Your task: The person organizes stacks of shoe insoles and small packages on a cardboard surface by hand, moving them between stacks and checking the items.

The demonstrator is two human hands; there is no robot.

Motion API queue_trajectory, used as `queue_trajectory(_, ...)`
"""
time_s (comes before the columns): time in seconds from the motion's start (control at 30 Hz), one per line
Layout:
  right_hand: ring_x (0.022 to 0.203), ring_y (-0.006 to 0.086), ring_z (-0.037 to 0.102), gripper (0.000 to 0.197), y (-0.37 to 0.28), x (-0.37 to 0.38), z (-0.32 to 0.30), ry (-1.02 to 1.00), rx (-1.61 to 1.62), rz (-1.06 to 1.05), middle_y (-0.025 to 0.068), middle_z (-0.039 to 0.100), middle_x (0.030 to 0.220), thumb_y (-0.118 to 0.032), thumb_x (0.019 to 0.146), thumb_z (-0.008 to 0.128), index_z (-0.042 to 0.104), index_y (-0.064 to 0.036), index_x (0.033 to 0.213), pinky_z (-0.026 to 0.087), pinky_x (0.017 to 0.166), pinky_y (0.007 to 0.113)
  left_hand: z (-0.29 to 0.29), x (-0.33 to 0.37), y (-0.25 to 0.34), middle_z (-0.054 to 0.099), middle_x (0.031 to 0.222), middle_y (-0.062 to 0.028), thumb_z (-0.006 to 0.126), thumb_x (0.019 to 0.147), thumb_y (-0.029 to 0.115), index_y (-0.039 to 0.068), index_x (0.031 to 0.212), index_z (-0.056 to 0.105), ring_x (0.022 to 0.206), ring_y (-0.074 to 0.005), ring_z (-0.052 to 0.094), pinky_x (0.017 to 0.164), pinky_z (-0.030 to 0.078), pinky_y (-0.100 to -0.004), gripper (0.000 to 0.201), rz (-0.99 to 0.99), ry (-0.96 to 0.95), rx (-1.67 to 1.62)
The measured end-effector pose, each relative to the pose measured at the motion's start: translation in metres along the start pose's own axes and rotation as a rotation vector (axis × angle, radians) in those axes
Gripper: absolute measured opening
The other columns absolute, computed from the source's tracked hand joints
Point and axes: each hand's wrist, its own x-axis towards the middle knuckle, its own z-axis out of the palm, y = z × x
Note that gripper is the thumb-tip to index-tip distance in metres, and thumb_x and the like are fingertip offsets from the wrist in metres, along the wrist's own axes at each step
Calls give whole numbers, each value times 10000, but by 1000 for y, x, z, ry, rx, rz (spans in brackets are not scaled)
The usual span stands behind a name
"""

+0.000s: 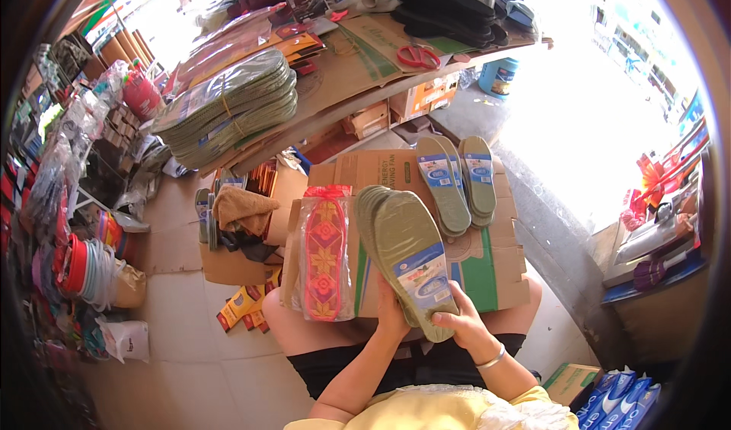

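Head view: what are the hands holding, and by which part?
Green insole stack, by its lower end: left hand at the left edge, right hand at the right edge.

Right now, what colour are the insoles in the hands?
The insoles are olive green, best seen in the head view.

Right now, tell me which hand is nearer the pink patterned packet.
Left. The left hand is just right of the pink packet; the right hand is farther right.
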Motion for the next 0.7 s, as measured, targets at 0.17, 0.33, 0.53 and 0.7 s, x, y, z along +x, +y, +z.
queue_trajectory(0.17, 1153, 183, 444, 767, -11, 2, 15, -17, 40, 37, 101, 487, 1199, -155, 736, 776, 327, -1, 1338, 356, 992, 326, -11, -2, -4, 477, 1285, -80, 416, 964, 473, 139, 1375, 303, 1130, -222, 524, 941, 459, -381, 541, -10, 107, -18)
queue_trajectory(0.33, 1037, 261, 536, 943, -46, 3, 8, 33, -832, -422, 152, 533, 1110, -165, 632, 821, 311, -59, 1417, 411, 933, 369, -42, 17, 29, 521, 1254, -114, 498, 911, 463, 86, 1276, 463, 1147, -273, 511, 976, 422, -455, 526, 32, 339, -47)
queue_trajectory(0.53, 1062, 300, 481, 833, -65, 17, -33, -168, -1600, -474, 109, 514, 1152, -153, 580, 796, 444, -92, 1333, 381, 950, 402, -22, 39, 124, 455, 1344, -154, 470, 906, 565, 88, 1376, 379, 1234, -289, 437, 1041, 335, -412, 676, 215, -40, 621)
queue_trajectory(0.7, 1100, 301, 460, 863, -50, 16, -43, -71, -1514, -383, 110, 493, 1190, -169, 587, 810, 416, -103, 1351, 368, 984, 405, -16, 36, 111, 472, 1315, -159, 596, 864, 500, 48, 1289, 473, 1244, -284, 424, 1050, 308, -388, 633, 132, -161, 1357)
